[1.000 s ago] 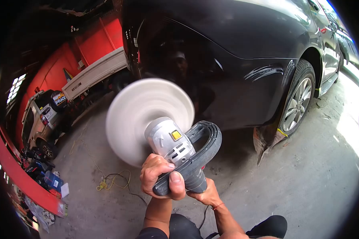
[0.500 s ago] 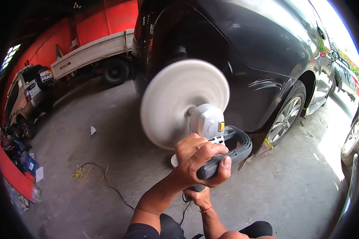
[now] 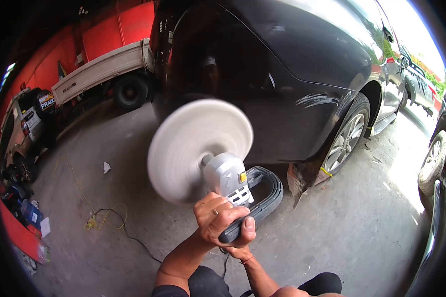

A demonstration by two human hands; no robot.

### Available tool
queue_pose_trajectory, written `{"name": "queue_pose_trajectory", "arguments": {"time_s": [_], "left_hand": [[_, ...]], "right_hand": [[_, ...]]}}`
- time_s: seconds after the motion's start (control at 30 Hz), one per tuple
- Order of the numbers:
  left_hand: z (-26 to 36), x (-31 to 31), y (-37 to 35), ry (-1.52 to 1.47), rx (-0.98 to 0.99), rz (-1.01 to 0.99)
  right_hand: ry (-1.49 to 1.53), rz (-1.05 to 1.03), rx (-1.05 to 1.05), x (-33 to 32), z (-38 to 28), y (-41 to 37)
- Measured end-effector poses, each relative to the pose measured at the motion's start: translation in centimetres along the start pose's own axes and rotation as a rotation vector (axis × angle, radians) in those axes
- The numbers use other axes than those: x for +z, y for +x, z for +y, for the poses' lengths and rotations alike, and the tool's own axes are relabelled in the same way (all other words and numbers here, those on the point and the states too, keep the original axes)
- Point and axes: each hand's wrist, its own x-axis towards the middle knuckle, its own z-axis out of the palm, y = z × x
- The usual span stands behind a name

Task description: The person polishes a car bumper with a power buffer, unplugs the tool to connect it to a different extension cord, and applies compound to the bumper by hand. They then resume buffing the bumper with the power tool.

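Note:
My left hand (image 3: 223,218), with a ring on one finger, is wrapped round the black loop handle (image 3: 270,198) of a polisher (image 3: 226,174). My right hand (image 3: 240,253) is behind and below it, closed round the rear of the polisher and partly hidden. The large white pad (image 3: 193,143) looks blurred, as if spinning. It stands in front of the lower corner of a dark car (image 3: 267,114), and whether it touches the paint I cannot tell. Whitish streaks (image 3: 318,100) mark the panel near the wheel.
Yellow tape and torn paper (image 3: 300,180) hang by the car's wheel (image 3: 349,136). A cord (image 3: 141,243) and a yellow cable (image 3: 91,222) lie on the floor (image 3: 104,257). A flatbed truck (image 3: 101,72) and another vehicle (image 3: 27,123) stand left, and a further wheel (image 3: 433,161) is at right.
The polisher and both hands have moved left and down in the view, and the pad appears lower against the car. The surroundings have shifted slightly left. Both hands keep their hold.

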Motion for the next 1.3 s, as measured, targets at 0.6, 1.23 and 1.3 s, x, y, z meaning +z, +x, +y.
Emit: {"name": "queue_pose_trajectory", "arguments": {"time_s": [0.6, 1.23, 1.3], "left_hand": [[1.8, 5.1, 12.1, -0.202, -0.232, 0.198], [0.7, 10.0, 14.5, -0.176, -0.008, -0.04], [1.1, 7.7, 16.6, -0.2, -0.11, 0.085]], "right_hand": [[-0.349, 0.272, -0.209, 1.7, -14.7, -1.5], [-0.255, 0.35, -0.231, -0.1, -15.5, -1.0], [-0.264, 0.249, -0.238, 1.2, -19.0, -0.4]]}}
